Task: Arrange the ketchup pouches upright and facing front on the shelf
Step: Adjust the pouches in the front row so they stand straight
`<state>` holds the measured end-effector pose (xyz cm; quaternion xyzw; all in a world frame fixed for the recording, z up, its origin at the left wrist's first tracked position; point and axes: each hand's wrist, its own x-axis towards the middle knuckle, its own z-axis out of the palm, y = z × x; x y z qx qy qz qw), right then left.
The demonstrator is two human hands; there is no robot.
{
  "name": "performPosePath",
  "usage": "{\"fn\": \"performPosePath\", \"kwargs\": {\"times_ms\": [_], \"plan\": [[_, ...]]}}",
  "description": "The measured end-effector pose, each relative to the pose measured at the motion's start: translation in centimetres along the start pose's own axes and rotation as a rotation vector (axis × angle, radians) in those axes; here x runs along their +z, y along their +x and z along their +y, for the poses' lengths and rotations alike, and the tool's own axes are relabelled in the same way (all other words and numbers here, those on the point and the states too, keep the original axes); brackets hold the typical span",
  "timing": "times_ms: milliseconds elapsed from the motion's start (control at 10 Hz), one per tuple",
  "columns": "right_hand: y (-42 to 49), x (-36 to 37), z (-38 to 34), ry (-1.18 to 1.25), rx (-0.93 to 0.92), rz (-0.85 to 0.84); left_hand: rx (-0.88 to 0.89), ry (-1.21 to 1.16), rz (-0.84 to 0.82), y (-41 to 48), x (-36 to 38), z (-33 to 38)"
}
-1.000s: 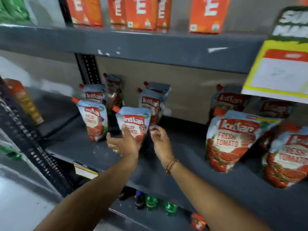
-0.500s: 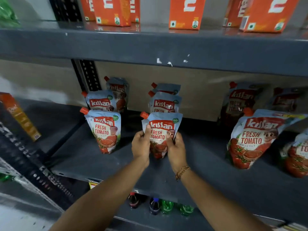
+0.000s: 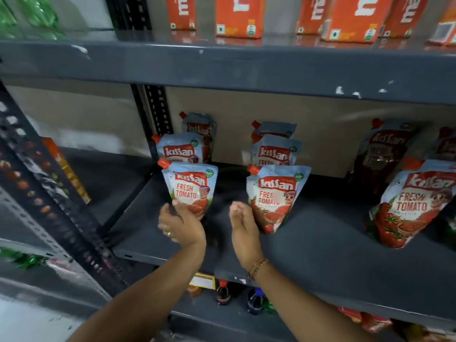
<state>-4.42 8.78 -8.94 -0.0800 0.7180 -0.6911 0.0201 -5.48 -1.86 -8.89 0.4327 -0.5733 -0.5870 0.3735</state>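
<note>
Ketchup pouches stand upright in rows on the dark grey shelf (image 3: pixel 320 255), labels facing me. The left row's front pouch (image 3: pixel 190 186) has my left hand (image 3: pixel 181 224) at its lower front, fingers apart and touching its base. The middle row's front pouch (image 3: pixel 276 196) stands just right of my right hand (image 3: pixel 243 224), which is loosely curled and holds nothing. More pouches (image 3: pixel 275 154) line up behind both. A larger pouch (image 3: pixel 409 203) leans at the right.
Orange cartons (image 3: pixel 238 16) fill the shelf above. A slotted metal upright (image 3: pixel 56 201) runs along the left. Bottles (image 3: pixel 223 292) sit on the shelf below, beside a yellow price tag (image 3: pixel 203 281). An orange box (image 3: pixel 65 169) stands in the left bay.
Both hands let go of the middle front pouch and shifted left. The left hand now touches the left front pouch. The camera view moved left.
</note>
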Motion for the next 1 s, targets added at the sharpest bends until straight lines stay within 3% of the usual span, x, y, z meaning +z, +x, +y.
{"fn": "performPosePath", "kwargs": {"times_ms": [100, 200, 600, 800, 900, 1000], "plan": [[1.4, 2.4, -0.3, 0.110, 0.142, -0.138, -0.024, -0.122, -0.316, 2.1, -1.7, 1.0], [1.9, 4.4, -0.7, 0.185, 0.164, -0.222, -0.111, -0.249, -0.622, 3.8, -2.8, 1.6], [2.7, 7.8, -0.7, 0.142, 0.191, -0.246, -0.236, -0.254, -0.659, 6.4, -4.8, 2.5], [2.8, 7.6, -0.8, 0.101, 0.221, -0.264, -0.214, -0.265, -0.670, 6.1, -5.0, 2.8], [2.3, 6.6, -1.4, 0.103, 0.246, -0.229, -0.165, -0.183, -0.585, 5.1, -5.1, 2.8], [2.5, 5.2, -2.4, 0.003, 0.273, -0.106, -0.005, 0.024, -0.366, 4.4, -5.2, 2.5]]}}
